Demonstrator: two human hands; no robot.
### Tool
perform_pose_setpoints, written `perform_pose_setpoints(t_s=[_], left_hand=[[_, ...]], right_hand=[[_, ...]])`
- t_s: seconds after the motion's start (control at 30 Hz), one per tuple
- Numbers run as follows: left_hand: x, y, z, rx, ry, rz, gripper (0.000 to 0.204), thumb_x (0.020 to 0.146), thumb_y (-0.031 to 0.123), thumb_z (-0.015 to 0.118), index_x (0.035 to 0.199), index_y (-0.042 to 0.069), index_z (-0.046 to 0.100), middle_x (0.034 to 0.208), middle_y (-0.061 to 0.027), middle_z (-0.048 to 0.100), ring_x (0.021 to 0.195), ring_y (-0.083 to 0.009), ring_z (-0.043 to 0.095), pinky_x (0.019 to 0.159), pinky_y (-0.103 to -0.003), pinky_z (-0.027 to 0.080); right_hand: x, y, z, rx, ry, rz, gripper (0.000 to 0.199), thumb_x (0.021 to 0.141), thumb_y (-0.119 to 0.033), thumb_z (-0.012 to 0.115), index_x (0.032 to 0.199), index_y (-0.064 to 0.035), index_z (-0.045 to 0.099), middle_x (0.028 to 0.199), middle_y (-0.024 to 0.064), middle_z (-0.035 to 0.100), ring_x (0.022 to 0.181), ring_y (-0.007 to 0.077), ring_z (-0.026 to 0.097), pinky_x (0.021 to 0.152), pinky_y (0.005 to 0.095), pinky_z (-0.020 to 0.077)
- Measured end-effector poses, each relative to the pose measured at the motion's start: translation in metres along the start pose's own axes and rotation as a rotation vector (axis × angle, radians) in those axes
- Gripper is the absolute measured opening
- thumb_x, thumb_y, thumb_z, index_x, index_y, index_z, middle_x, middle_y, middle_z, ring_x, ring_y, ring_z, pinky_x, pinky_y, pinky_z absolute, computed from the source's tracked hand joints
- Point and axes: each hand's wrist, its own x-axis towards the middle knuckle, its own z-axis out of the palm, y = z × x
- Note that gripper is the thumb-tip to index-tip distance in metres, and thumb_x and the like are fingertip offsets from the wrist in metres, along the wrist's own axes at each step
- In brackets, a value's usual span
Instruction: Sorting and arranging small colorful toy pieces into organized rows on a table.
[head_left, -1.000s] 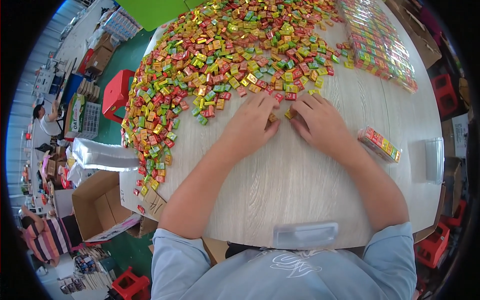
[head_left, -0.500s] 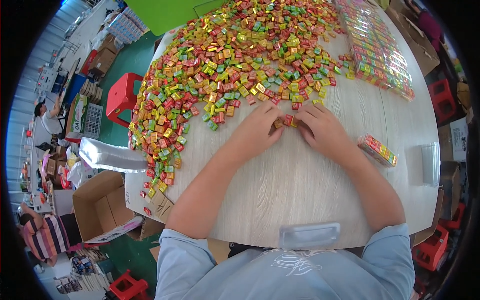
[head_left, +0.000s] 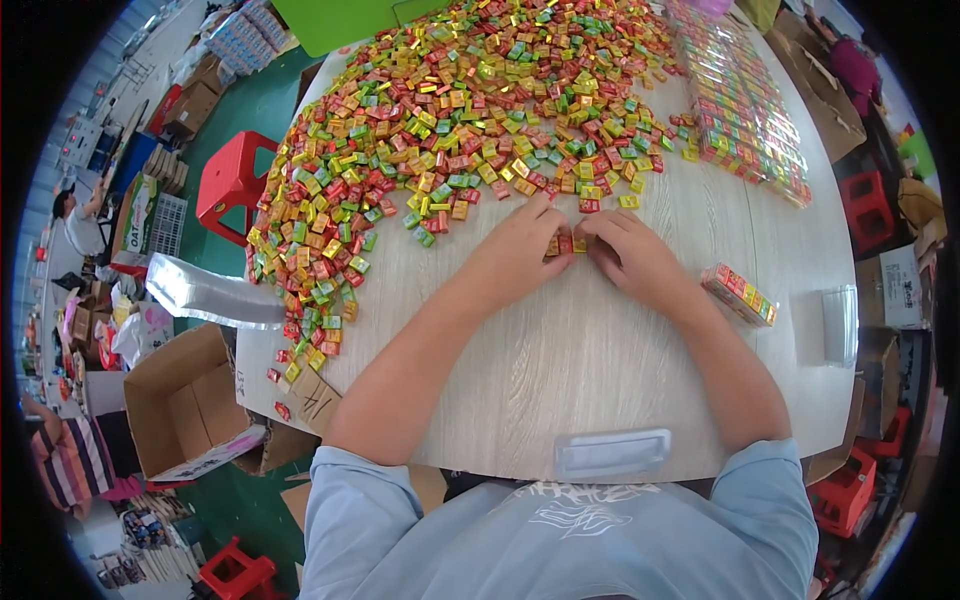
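Observation:
In front of the big pile, my left hand (head_left: 515,252) is closed, its thumb and fingers pinching the left end of a short row of small wrapped sweets (head_left: 565,245). At the row's right end, my right hand (head_left: 640,260) has its curled fingertips against a yellow piece. The row lies low over the table, partly hidden by my fingers. Just beyond my hands spreads a heap of red, yellow, green and orange wrapped sweets (head_left: 470,130). To the right of my right forearm rests a finished-looking block of sweets (head_left: 738,295) in a small rectangular pack.
Clear-wrapped packs (head_left: 745,110) are lined up at the far right of the pale table (head_left: 560,380). A clear plastic tray (head_left: 612,454) lies at the near edge, another (head_left: 840,325) at the right. A green bin (head_left: 350,22), silver pouch (head_left: 205,295) and open carton (head_left: 185,400) stand leftward.
My fingers have drawn closer together, and the pieces between them now sit side by side in a row. The whole view has shifted slightly left.

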Motion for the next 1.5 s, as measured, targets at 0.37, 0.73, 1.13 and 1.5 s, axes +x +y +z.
perform_pose_setpoints(t_s=[0.37,0.73,1.13,1.5], left_hand=[[0.002,-0.001,0.011,0.13,0.043,0.037,0.041,0.09,0.023,0.079,0.122,0.004,0.061,0.115,-0.0165,0.059,0.11,-0.0366,0.063,0.093,-0.046,0.052],[0.0,0.007,0.011,0.194,0.118,0.118,0.046,0.089,0.027,0.079,0.129,0.007,0.065,0.116,-0.0163,0.06,0.106,-0.0353,0.064,0.091,-0.046,0.054],[-0.002,0.01,0.006,0.222,-0.008,0.181,0.026,0.092,0.022,0.074,0.117,0.017,0.072,0.111,-0.0108,0.06,0.104,-0.0318,0.064,0.088,-0.045,0.055],[0.005,-0.006,0.002,0.097,0.03,0.196,0.017,0.087,0.013,0.077,0.104,0.011,0.073,0.106,-0.0112,0.063,0.099,-0.0329,0.066,0.086,-0.047,0.053]], right_hand=[[0.005,-0.003,-0.001,-0.014,0.014,0.124,0.042,0.089,0.006,0.063,0.13,-0.0059,0.061,0.133,0.0145,0.063,0.118,0.0365,0.06,0.102,0.0452,0.0497],[-0.001,0.002,0.001,-0.423,0.088,0.02,0.039,0.085,0.005,0.063,0.122,-0.0037,0.067,0.128,0.0109,0.067,0.119,0.0354,0.06,0.105,0.0452,0.0484],[0.021,-0.022,-0.035,-0.544,-0.021,0.134,0.024,0.092,-0.005,0.065,0.115,-0.0083,0.071,0.115,0.0102,0.068,0.11,0.0323,0.064,0.099,0.0444,0.0502],[0.01,-0.019,-0.019,-0.462,-0.091,0.125,0.025,0.091,-0.01,0.069,0.116,-0.005,0.071,0.119,0.0115,0.066,0.116,0.0335,0.061,0.103,0.0461,0.0485]])
